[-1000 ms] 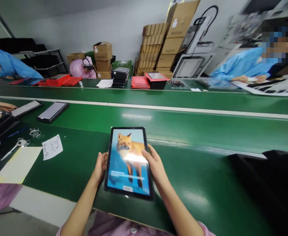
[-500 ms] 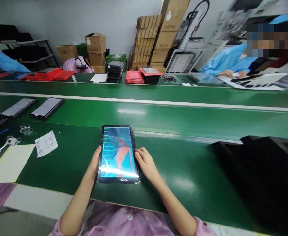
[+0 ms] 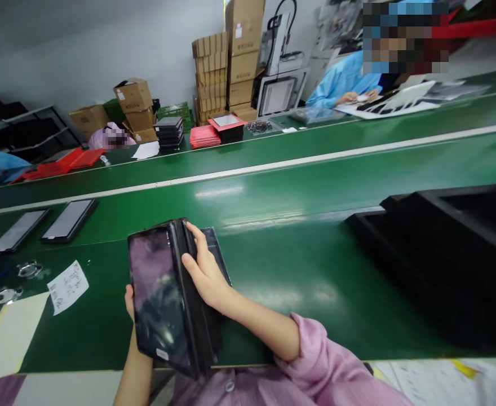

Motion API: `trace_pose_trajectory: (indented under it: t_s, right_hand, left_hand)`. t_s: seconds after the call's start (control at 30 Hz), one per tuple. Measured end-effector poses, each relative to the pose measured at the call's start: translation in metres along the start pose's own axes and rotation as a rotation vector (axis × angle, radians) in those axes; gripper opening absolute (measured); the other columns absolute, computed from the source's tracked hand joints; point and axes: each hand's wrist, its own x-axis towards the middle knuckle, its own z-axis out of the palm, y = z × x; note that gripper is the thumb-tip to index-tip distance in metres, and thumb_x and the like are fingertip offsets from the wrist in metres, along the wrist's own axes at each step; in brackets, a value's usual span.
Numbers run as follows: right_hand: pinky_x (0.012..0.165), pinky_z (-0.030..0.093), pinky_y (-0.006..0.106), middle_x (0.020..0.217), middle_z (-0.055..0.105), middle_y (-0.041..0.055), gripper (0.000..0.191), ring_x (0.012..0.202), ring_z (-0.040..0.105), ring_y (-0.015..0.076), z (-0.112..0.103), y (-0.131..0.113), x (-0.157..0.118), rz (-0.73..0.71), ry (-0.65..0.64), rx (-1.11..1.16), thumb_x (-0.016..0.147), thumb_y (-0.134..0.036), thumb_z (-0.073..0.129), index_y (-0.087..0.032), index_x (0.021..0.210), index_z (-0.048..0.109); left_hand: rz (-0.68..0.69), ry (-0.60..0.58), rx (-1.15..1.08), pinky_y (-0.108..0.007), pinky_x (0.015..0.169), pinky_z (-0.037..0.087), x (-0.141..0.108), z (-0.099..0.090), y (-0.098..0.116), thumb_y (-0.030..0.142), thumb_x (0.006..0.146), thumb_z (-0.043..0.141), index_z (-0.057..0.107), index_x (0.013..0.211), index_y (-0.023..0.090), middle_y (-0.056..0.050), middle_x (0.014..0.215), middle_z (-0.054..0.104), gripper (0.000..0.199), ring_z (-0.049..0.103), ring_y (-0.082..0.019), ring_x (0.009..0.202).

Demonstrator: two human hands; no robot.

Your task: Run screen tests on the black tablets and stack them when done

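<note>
Right hand [image 3: 208, 276] clasps the black layer [image 3: 184, 265] along the right side of a dark-screened tablet [image 3: 157, 299], thumb toward the screen; whether that layer is a case or a second device cannot be told. Left hand [image 3: 129, 301] supports the opposite edge, most of its fingers hidden. Both hands touch the load, which sits between them, tilted, above the near edge of the green bench [image 3: 282, 270]. Its long axis runs away from the body, the far end leaning slightly left.

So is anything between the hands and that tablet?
Nothing visible at the left hand, though most fingers are hidden. The right hand is on a black, cover-like strip edging the tablet.
</note>
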Motion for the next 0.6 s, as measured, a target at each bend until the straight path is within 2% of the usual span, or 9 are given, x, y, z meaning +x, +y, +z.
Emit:
trace_pose_trajectory:
  t_s: [0.03, 0.1, 0.2, 0.3, 0.4, 0.5, 0.6]
  right_hand:
    - [0.125, 0.028, 0.05, 0.162, 0.037, 0.013, 0.061, 0.151, 0.036, 0.0265, 0.001, 0.003, 0.004, 0.02, 0.033, -0.005, 0.103, -0.046, 0.041, -0.024, 0.157, 0.02]
    - [0.12, 0.035, 0.05, 0.153, 0.047, 0.0154, 0.059, 0.143, 0.045, 0.0271, 0.002, 0.01, 0.008, 0.091, 0.079, 0.013, 0.104, -0.043, 0.037, -0.022, 0.155, 0.019]
    - [0.105, 0.048, 0.047, 0.128, 0.061, 0.0138, 0.05, 0.115, 0.063, 0.0254, 0.003, 0.018, 0.012, 0.156, 0.095, 0.044, 0.104, -0.039, 0.035, -0.02, 0.149, 0.024]
    - [0.097, 0.051, 0.045, 0.116, 0.063, 0.0106, 0.043, 0.1, 0.065, 0.0234, 0.001, 0.017, 0.017, 0.147, 0.095, 0.031, 0.103, -0.036, 0.036, -0.021, 0.143, 0.03]
    - [0.098, 0.05, 0.045, 0.119, 0.064, 0.0108, 0.04, 0.105, 0.065, 0.024, -0.002, 0.013, 0.021, 0.125, 0.08, 0.009, 0.103, -0.032, 0.038, -0.021, 0.141, 0.036]
    - [0.105, 0.047, 0.043, 0.128, 0.064, 0.0104, 0.037, 0.117, 0.062, 0.0243, -0.004, 0.01, 0.023, 0.094, 0.086, -0.017, 0.101, -0.028, 0.039, -0.022, 0.138, 0.042]
    - [0.105, 0.047, 0.041, 0.13, 0.064, 0.0095, 0.038, 0.121, 0.062, 0.0232, -0.003, 0.013, 0.024, 0.093, 0.107, -0.032, 0.1, -0.025, 0.04, -0.023, 0.138, 0.045]
  left_hand:
    - [-0.014, 0.0, -0.009, -0.046, 0.104, 0.054, 0.0, -0.003, 0.001, 0.076, 0.082, 0.054, 0.073, 0.127, 0.032, -0.004, 0.105, 0.081, 0.066, 0.071, -0.033, 0.111]
    - [-0.008, 0.023, -0.036, -0.043, 0.105, 0.053, 0.002, -0.005, 0.001, 0.071, 0.082, 0.058, 0.073, 0.127, 0.032, -0.003, 0.105, 0.081, 0.062, 0.071, -0.032, 0.112]
    - [0.054, 0.085, -0.027, -0.04, 0.106, 0.052, 0.006, 0.001, -0.003, 0.064, 0.085, 0.059, 0.075, 0.122, 0.037, 0.001, 0.108, 0.081, 0.049, 0.07, -0.028, 0.115]
    - [0.072, 0.073, 0.025, -0.038, 0.108, 0.051, 0.008, 0.007, -0.007, 0.067, 0.085, 0.059, 0.077, 0.117, 0.039, 0.003, 0.111, 0.08, 0.046, 0.068, -0.028, 0.121]
    - [0.055, 0.049, 0.036, -0.038, 0.109, 0.051, 0.009, 0.005, -0.008, 0.067, 0.084, 0.06, 0.079, 0.11, 0.041, 0.004, 0.109, 0.08, 0.041, 0.068, -0.027, 0.121]
    - [0.047, 0.036, -0.034, -0.034, 0.105, 0.053, 0.012, -0.006, -0.008, 0.06, 0.088, 0.059, 0.081, 0.101, 0.042, 0.006, 0.104, 0.081, 0.031, 0.072, -0.024, 0.112]
    - [0.026, -0.11, -0.157, -0.035, 0.103, 0.054, 0.017, -0.016, -0.008, 0.054, 0.095, 0.051, 0.081, 0.103, 0.038, 0.004, 0.106, 0.081, 0.034, 0.073, -0.023, 0.109]
